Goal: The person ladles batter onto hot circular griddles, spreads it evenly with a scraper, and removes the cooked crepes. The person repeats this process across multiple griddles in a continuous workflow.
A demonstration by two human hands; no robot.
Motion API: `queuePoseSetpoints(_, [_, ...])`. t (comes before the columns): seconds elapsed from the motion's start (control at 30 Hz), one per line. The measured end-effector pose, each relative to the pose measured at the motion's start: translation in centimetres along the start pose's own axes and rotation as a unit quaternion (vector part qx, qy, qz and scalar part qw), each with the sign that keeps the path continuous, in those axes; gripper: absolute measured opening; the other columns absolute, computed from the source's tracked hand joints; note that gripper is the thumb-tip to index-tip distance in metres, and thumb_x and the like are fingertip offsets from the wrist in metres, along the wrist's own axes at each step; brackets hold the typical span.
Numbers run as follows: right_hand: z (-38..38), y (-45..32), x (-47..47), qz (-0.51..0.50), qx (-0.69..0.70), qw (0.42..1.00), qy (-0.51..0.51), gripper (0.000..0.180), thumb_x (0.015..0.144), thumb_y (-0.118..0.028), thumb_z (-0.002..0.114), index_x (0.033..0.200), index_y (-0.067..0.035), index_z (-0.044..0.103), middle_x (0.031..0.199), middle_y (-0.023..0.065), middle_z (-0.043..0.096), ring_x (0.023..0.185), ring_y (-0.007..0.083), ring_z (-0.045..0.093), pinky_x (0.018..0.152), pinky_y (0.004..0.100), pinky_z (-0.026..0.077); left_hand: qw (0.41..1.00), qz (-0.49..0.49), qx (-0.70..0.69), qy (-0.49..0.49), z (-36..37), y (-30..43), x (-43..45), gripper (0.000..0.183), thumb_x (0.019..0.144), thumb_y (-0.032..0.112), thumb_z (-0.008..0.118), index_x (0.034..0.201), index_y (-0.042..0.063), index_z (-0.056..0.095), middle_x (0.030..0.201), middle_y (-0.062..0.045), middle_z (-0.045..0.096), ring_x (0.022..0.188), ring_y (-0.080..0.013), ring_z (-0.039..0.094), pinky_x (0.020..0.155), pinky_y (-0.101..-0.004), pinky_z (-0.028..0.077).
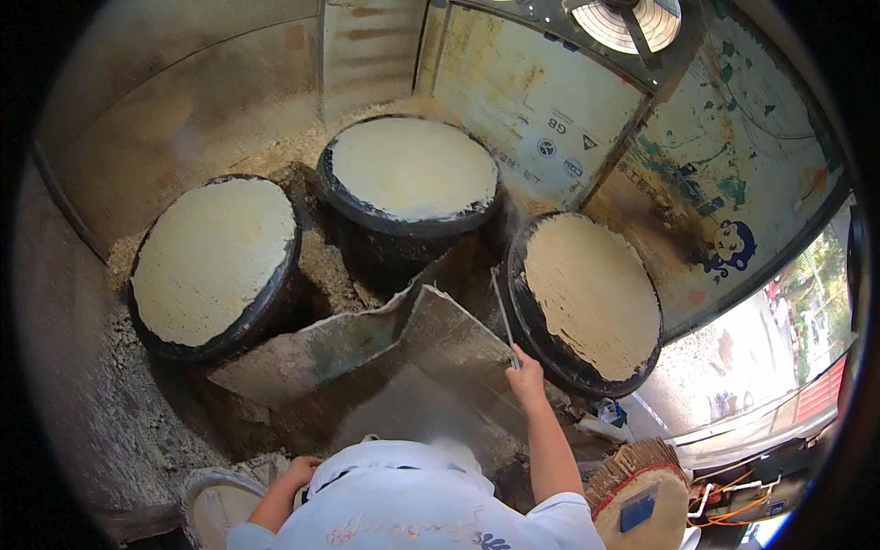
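Three round black griddles carry thin pale sheets of batter: the left griddle [294,265], the middle griddle [412,228] and the right griddle [519,313]. The sheet on the right griddle [595,295] looks more yellow than the other two and has a ragged lower edge. My right hand [526,380] is closed around the end of a long thin metal tool [504,313], which lies along the left side of the right griddle. My left hand [302,471] hangs low by my waist, partly behind my white clothing; whether it holds anything is hidden.
A bent metal sheet [344,344] stands between me and the griddles. At my lower left is a round bucket-like container [223,505]. A stiff-bristled round object [639,491] with a blue block sits at lower right. Stained panels wall the far side, with a fan [625,24] above.
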State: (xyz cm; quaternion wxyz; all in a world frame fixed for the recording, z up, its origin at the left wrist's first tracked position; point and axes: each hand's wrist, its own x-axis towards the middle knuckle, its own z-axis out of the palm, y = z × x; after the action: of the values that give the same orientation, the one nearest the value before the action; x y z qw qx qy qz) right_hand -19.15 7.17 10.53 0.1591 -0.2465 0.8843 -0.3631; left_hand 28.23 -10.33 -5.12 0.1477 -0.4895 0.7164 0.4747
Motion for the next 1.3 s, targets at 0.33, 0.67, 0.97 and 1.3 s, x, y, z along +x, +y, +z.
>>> queuePoseSetpoints(0.33, [11.5, -3.0, 5.3, 0.022, 0.184, 0.981, 0.051, 0.05, 0.073, -0.007, 0.053, 0.122, 0.0, 0.044, 0.061, 0.0032, 0.052, 0.049, 0.0102, 0.045, 0.046, 0.0264, 0.038, 0.985, -0.152, -0.071, -0.047, -1.7, -0.2, -1.2, 0.027, 0.072, 0.025, 0.06, 0.092, 0.008, 0.065, 0.088, -0.012, 0.064, 0.081, -0.0241, 0.061, 0.073, -0.0337, 0.046])
queuePoseSetpoints(0.67, [9.5, -5.5, 18.0, 0.069, -0.019, 0.996, 0.045, 0.049, 0.084, -0.015, 0.049, 0.129, -0.003, 0.034, 0.071, 0.0146, 0.056, 0.056, 0.0226, 0.051, 0.051, 0.0359, 0.04, 0.973, -0.191, -0.122, -0.038, -0.2, -3.8, 2.9, 0.029, 0.075, 0.031, 0.057, 0.095, 0.012, 0.064, 0.087, -0.013, 0.063, 0.082, -0.0269, 0.06, 0.074, -0.0347, 0.046])
queuePoseSetpoints(0.97, [6.2, -3.1, 34.8, 0.212, 0.444, 0.87, 0.027, 0.016, 0.089, -0.021, 0.042, 0.083, -0.006, 0.045, 0.06, 0.006, 0.048, 0.041, 0.0113, 0.041, 0.035, 0.0256, 0.034, 0.965, -0.211, -0.158, -0.011, -3.6, 6.2, 3.0, 0.027, 0.076, 0.029, 0.056, 0.096, 0.012, 0.063, 0.089, -0.011, 0.063, 0.083, -0.0256, 0.06, 0.075, -0.0344, 0.046])
queuePoseSetpoints(1.3, [7.9, -7.3, 34.5, 0.272, 0.526, 0.806, -0.002, 0.015, 0.083, -0.01, 0.033, 0.084, -0.004, 0.046, 0.051, -0.0003, 0.036, 0.035, 0.0089, 0.032, 0.033, 0.026, 0.029, 0.955, -0.23, -0.186, 0.002, -1.4, 8.4, 2.0, 0.026, 0.077, 0.026, 0.056, 0.098, 0.012, 0.063, 0.09, -0.01, 0.063, 0.083, -0.0241, 0.06, 0.075, -0.0339, 0.046])
